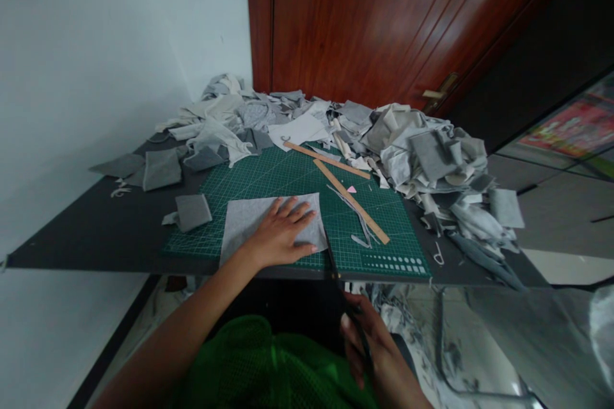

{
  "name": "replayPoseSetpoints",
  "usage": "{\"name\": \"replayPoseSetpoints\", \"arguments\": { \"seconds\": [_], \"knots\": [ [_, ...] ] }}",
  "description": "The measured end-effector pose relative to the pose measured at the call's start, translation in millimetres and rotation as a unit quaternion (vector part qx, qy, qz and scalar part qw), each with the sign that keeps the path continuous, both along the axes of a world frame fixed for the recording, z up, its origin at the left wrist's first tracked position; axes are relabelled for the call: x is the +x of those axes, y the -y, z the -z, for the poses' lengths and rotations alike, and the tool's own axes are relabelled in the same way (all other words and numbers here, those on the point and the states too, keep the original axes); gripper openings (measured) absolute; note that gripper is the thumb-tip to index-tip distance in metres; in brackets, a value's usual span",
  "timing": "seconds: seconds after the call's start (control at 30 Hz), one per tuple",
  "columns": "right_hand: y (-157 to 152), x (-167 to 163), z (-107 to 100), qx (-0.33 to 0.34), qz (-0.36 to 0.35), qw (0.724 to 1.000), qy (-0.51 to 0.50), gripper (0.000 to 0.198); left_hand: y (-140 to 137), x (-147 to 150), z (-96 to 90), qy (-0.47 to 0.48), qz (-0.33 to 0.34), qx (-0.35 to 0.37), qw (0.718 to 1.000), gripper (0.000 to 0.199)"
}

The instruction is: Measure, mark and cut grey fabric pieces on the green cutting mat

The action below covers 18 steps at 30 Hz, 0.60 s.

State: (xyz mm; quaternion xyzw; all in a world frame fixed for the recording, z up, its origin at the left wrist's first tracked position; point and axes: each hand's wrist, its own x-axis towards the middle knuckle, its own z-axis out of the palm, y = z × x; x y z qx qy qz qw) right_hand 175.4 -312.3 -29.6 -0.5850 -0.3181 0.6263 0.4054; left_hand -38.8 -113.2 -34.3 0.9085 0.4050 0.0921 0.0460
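Observation:
My left hand [283, 233] lies flat with spread fingers on a light grey piece of cloth [244, 217], pressing it to the green cutting mat [268, 175]. In my right hand [371, 345] are black scissors [354, 316], gripped by the handles just off the table's front edge. Their blades point away from me and reach the cloth's right edge near its front corner. Whether the blades are apart is hard to make out. Right of the cloth, thin grey fabric strips [362, 226] lie beside a wooden ruler [352, 201].
A second wooden ruler [326, 159] lies farther back. Heaps of grey and white fabric scraps [215, 121] cover the table's back, with another large pile [426, 153] on the right. Small folded pieces [192, 212] rest on the left. A wooden door [345, 25] stands behind.

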Motion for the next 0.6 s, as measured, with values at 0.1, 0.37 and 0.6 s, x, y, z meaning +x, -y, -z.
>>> {"name": "replayPoseSetpoints", "arguments": {
  "seconds": [0.1,0.37,0.6],
  "knots": [
    [1.9,0.5,-2.5,-0.002,0.003,1.0,0.013,0.07,-0.1,-0.1,0.7,-0.004,-0.001,0.002,1.0,0.079],
    [5.1,2.4,1.0,0.004,-0.014,1.0,0.025,0.069,0.5,-0.1,-0.8,-0.007,-0.001,-0.003,1.0,0.08],
    [7.5,-1.1,2.1,0.015,-0.001,0.999,0.029,0.07,0.6,-0.1,-0.2,-0.003,0.0,0.001,1.0,0.079]
  ]
}}
